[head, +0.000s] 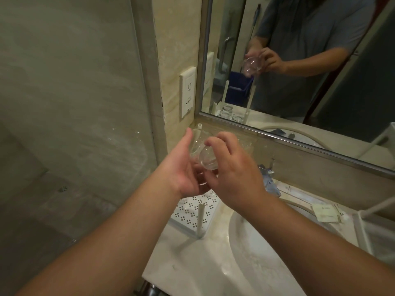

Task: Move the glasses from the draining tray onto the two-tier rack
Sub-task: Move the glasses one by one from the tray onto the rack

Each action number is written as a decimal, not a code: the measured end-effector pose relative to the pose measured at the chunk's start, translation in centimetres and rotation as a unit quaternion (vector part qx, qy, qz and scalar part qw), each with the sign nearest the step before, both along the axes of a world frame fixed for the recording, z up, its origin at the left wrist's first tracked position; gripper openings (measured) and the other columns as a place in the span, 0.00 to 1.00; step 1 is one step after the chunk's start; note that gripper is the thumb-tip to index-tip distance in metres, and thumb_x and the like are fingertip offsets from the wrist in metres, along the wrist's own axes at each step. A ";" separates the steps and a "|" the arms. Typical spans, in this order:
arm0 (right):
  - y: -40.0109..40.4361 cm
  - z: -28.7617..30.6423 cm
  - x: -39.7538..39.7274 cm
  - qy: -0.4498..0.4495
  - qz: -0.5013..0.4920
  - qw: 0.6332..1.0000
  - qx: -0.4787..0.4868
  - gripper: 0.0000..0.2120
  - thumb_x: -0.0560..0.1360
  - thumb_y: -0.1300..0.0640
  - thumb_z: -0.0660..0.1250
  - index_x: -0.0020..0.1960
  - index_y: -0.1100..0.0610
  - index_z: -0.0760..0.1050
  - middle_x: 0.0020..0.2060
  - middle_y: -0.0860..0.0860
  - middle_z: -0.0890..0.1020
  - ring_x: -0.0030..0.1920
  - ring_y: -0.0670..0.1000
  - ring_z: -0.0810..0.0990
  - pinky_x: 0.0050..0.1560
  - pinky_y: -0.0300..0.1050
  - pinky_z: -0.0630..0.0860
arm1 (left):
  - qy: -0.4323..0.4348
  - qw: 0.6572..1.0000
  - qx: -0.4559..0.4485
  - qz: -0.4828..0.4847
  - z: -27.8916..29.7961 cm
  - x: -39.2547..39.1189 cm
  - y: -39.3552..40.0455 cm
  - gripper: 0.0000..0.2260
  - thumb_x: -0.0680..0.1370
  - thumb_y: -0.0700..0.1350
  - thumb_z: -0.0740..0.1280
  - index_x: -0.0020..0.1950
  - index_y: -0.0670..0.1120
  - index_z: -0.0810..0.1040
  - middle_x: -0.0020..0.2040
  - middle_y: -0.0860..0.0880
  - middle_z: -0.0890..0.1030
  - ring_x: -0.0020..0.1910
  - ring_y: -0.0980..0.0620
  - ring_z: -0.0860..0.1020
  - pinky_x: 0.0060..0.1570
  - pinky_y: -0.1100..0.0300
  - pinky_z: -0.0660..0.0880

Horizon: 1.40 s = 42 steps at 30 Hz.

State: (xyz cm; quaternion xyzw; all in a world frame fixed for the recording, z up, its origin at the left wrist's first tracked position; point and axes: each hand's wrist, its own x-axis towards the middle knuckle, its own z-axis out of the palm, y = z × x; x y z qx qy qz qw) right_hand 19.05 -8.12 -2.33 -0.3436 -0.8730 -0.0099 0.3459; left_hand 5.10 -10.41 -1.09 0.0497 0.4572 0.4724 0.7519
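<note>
Glass (208,159) tilted, held between both hands; left (183,167) cupping, right (233,174) pinching.

A bathroom in dim, warm light; a glass panel (70,103) fills the left, edged by a grey metal frame (147,82); beside it a beige marble wall (175,39) carries a white socket plate (187,94); a metal-framed mirror (299,60) hangs above a pale marble surface (192,263) with a white basin (256,253) sunk in it.
</note>
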 end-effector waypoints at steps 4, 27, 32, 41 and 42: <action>-0.3 -0.8 0.7 0.041 -0.021 0.998 -0.043 0.29 0.65 0.52 0.78 0.61 0.51 0.67 0.58 0.49 0.70 0.42 0.47 0.72 0.30 0.40 0.71 | 0.076 0.995 0.048 0.037 0.5 0.8 0.3 0.36 0.64 0.69 0.74 0.62 0.47 0.79 0.45 0.46 0.86 0.42 0.43 0.85 0.40 0.48 0.80; 0.3 0.0 6.8 0.200 -0.090 0.935 -0.278 0.37 0.61 0.45 0.78 0.64 0.36 0.62 0.66 0.47 0.75 0.56 0.48 0.80 0.51 0.51 0.80 | 0.278 0.912 0.293 0.071 -0.3 8.0 0.4 0.32 0.62 0.37 0.80 0.60 0.60 0.74 0.63 0.50 0.78 0.60 0.47 0.81 0.45 0.55 0.81; 0.0 0.1 10.8 0.241 -0.117 0.923 -0.277 0.38 0.57 0.39 0.73 0.65 0.40 0.64 0.57 0.40 0.76 0.54 0.41 0.77 0.51 0.47 0.80 | 0.279 0.911 0.300 0.039 -0.3 12.3 1.1 0.33 0.60 0.42 0.79 0.61 0.59 0.73 0.62 0.49 0.78 0.61 0.47 0.80 0.55 0.48 0.81; -0.4 0.0 20.5 0.283 -0.171 0.910 -0.252 0.42 0.62 0.50 0.80 0.70 0.38 0.63 0.60 0.38 0.75 0.54 0.39 0.77 0.51 0.39 0.79 | 0.273 0.902 0.328 -0.060 0.6 21.9 2.1 0.33 0.62 0.45 0.79 0.62 0.61 0.72 0.62 0.50 0.78 0.59 0.52 0.81 0.49 0.57 0.80; -0.5 0.0 21.9 0.287 -0.180 0.909 -0.243 0.42 0.61 0.48 0.80 0.70 0.39 0.63 0.60 0.38 0.76 0.54 0.40 0.78 0.51 0.40 0.79 | 0.273 0.900 0.333 -0.073 0.7 23.2 2.1 0.32 0.62 0.45 0.79 0.62 0.61 0.72 0.62 0.51 0.78 0.59 0.52 0.81 0.48 0.58 0.81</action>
